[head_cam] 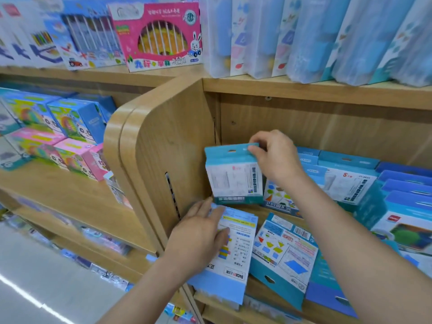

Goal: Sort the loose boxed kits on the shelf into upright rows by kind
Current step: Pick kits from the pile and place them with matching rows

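Early. Right hand (275, 160) pinches teal cardboard kit (233, 178) upright beside wooden side panel (168, 141); left hand (198, 235) flat on pale-blue flat box (236, 253); others lie loose.

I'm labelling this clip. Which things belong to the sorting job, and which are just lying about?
Job: upright teal cardboard box in right hand; flat pale-blue box under left hand; flat teal shapes box.
Background: pink rabbit box; blue panda boxes.
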A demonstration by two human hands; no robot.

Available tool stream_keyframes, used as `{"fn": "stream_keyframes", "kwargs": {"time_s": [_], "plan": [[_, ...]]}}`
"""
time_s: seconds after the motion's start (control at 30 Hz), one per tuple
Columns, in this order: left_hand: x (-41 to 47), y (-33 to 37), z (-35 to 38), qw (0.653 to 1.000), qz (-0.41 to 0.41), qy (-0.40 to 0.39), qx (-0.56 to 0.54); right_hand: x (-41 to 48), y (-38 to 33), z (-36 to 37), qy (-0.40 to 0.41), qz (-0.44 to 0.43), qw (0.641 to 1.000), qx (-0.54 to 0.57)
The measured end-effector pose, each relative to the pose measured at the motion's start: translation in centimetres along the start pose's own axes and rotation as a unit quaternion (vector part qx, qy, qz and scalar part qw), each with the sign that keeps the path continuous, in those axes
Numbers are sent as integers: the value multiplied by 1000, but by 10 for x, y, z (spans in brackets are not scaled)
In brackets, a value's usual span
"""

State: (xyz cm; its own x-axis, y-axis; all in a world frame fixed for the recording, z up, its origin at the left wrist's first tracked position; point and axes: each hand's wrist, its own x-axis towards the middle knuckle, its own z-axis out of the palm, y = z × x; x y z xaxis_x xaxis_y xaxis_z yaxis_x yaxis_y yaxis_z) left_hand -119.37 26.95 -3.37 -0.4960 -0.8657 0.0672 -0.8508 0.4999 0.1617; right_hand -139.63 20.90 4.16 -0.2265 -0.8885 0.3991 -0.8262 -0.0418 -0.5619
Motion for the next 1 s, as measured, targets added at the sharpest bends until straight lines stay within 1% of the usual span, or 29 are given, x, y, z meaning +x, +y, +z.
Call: {"fn": "stream_keyframes", "kwargs": {"time_s": [0.07,0.17,0.23,0.37,0.43,0.5,0.53,0.6,0.63,0.7,0.77,0.83,0.87,0.93,1.0], "plan": [[3,-1,-4,997,-7,45,-61,6,3,-8,4,32,998,62],[6,1,-14,979,-19,115,-168,7,5,-18,8,89,977,193],[8,2,-19,970,-24,148,-192,5,5,-25,0,107,969,221],[12,7,-30,951,-26,198,-236,-4,5,-36,-12,115,962,249],[14,9,-36,941,-39,196,-274,-10,6,-42,-28,121,950,286],[16,12,-44,924,-59,170,-337,-18,7,-51,-56,115,936,327],[17,14,-50,911,-59,152,-380,-22,7,-57,-72,108,930,345],[19,18,-60,879,-35,116,-460,-29,9,-70,-97,90,921,367],[19,21,-64,869,-22,101,-484,-33,12,-77,-102,86,919,372],[19,30,-69,864,-3,83,-497,-41,17,-99,-118,86,909,391],[18,44,-70,866,18,58,-496,-49,28,-126,-170,67,907,381],[18,62,-68,872,45,29,-487,-56,38,-153,-244,38,923,295],[19,72,-66,882,61,21,-468,-60,42,-164,-272,31,929,248],[24,92,-60,904,93,12,-418,-68,49,-180,-288,29,940,182],[35,107,-52,918,122,0,-378,-75,57,-193,-258,36,955,142]]}}
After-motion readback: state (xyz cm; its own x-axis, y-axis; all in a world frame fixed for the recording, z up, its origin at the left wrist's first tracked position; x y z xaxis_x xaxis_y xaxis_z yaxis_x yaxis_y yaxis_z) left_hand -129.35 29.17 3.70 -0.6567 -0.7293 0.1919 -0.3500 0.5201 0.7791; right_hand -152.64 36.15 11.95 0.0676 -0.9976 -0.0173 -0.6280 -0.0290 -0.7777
